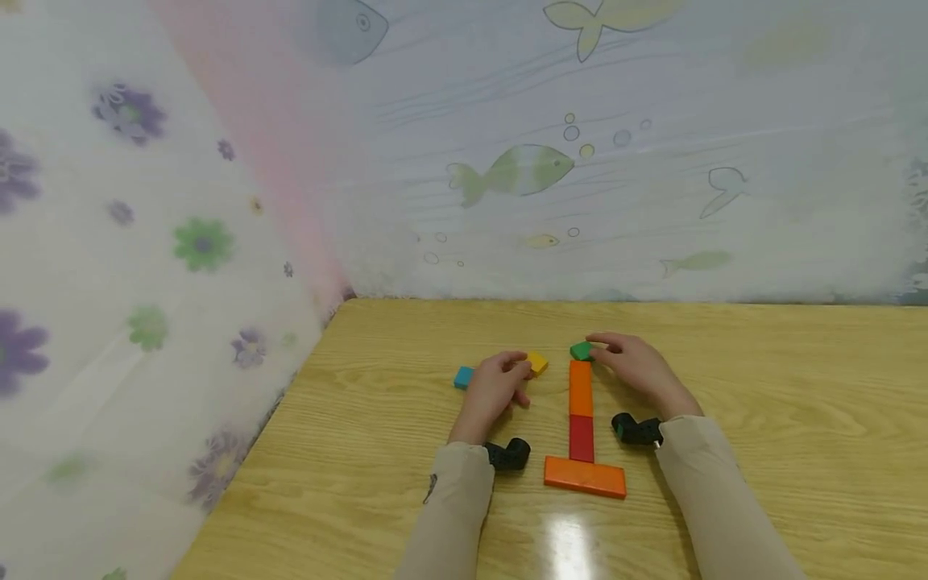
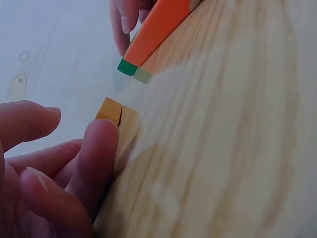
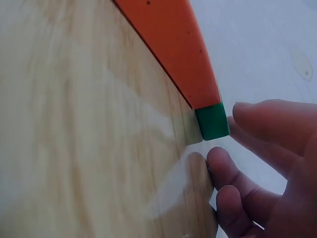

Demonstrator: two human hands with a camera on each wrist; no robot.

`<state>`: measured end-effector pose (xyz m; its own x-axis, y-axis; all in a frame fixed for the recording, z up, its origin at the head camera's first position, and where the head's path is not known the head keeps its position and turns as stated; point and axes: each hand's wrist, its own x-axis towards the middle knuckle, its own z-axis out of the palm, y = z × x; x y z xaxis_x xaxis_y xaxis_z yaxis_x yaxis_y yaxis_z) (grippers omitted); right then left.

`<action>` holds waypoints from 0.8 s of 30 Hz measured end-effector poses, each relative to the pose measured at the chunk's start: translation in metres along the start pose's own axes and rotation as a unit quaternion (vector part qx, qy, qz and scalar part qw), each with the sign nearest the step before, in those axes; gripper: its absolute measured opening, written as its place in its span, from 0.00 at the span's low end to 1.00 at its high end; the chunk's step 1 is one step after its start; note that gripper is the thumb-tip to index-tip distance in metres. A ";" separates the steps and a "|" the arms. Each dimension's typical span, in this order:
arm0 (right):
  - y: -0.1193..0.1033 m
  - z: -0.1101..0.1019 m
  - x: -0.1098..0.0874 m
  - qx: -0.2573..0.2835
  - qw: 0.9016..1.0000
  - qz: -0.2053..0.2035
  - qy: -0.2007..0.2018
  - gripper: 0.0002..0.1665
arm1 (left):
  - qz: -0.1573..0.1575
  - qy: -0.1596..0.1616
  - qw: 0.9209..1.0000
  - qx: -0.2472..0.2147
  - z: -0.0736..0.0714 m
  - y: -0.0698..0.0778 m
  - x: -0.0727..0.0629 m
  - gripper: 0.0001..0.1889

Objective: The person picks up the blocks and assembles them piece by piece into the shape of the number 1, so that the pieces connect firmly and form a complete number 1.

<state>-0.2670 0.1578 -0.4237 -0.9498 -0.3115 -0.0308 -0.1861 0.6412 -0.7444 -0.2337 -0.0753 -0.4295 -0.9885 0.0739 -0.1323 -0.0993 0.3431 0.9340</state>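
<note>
A green block (image 1: 582, 350) lies on the table at the far end of a line of blocks. Beside it is my right hand (image 1: 641, 370), its fingers at the block's right and far sides without closing on it; in the right wrist view a fingertip lies right by the green block (image 3: 213, 121). My left hand (image 1: 495, 391) hovers low over the table with loosely bent fingers, close to a yellow block (image 1: 536, 364). In the left wrist view one fingertip overlaps the yellow block (image 2: 109, 110); whether it touches cannot be told. A blue block (image 1: 463, 377) is partly hidden behind the left hand.
Below the green block run an orange block (image 1: 581, 388), a red block (image 1: 582, 438) and a crosswise orange block (image 1: 584, 477) on the wooden table (image 1: 348, 483). Painted walls (image 1: 623, 97) rise behind and left. Each wrist wears a black camera (image 1: 510, 455).
</note>
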 end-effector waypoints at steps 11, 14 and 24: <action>0.002 0.003 0.001 -0.015 1.000 -0.008 0.003 0.26 | 0.028 0.005 0.997 0.068 0.006 0.001 -0.001 0.19; 0.003 0.003 0.002 -0.021 1.000 -0.011 0.004 0.26 | 0.034 0.004 0.995 0.092 0.007 0.002 -0.001 0.19; 0.001 0.001 -0.001 -0.013 1.000 -0.026 -0.006 0.26 | 0.061 0.000 0.982 0.176 0.007 0.004 -0.002 0.21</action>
<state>-0.2663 0.1581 -0.4247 -0.9354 -0.3536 -0.0010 -0.2420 0.6421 -0.7275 -0.2314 -0.0677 -0.4279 -0.9905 0.1348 -0.0268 0.0656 0.6349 0.7698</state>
